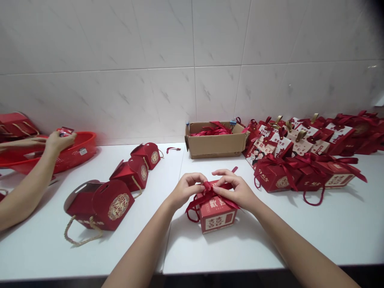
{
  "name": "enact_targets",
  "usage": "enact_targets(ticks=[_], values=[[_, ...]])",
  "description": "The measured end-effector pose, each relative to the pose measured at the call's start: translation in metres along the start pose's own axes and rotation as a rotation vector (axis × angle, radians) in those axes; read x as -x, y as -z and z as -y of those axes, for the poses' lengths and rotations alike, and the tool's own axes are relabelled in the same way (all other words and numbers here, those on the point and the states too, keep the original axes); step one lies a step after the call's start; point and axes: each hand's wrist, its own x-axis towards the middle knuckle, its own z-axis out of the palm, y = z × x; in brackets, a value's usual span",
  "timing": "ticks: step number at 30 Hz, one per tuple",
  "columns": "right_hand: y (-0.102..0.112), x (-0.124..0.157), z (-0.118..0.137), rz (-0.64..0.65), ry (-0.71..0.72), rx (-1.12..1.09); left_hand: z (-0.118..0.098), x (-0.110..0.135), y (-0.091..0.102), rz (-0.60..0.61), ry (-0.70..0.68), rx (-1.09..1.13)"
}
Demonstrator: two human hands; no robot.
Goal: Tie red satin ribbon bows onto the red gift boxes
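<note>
In front of me on the white table stands a red gift box (218, 218) with pale lettering. A dark red ribbon (208, 195) crosses its top and is gathered into a bow or knot there. My left hand (188, 189) pinches the ribbon from the left, thumb and index finger at the knot. From the right, my right hand (235, 189) pinches the same ribbon close to the knot, its other fingers curled above. Ribbon tails hang off both sides of the box, and a dark red cord loop (193, 215) shows at its left side.
Three red boxes with rope handles, the nearest a large box (100, 206), stand to my left. A cardboard box (214, 145) of ribbons is behind. Several ribboned boxes (277, 174) crowd the right. At far left, another person's hands (57, 140) work over a red basket (75, 156).
</note>
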Motion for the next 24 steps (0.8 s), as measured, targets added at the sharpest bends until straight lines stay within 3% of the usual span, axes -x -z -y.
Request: enact_targets(ticks=[4,12,18,24], values=[[0.000,0.001,0.001,0.006,0.014,0.006,0.000,-0.001,-0.001,0.033,-0.008,-0.052],[0.002,0.001,0.000,0.011,0.042,0.041,-0.007,0.000,-0.014,-0.132,-0.047,-0.353],[0.002,0.002,0.003,0.016,0.077,0.089,-0.007,0.001,-0.018,-0.136,-0.065,-0.348],[0.005,0.002,0.003,0.067,0.148,0.142,0.002,-0.002,-0.018,-0.213,-0.021,-0.384]])
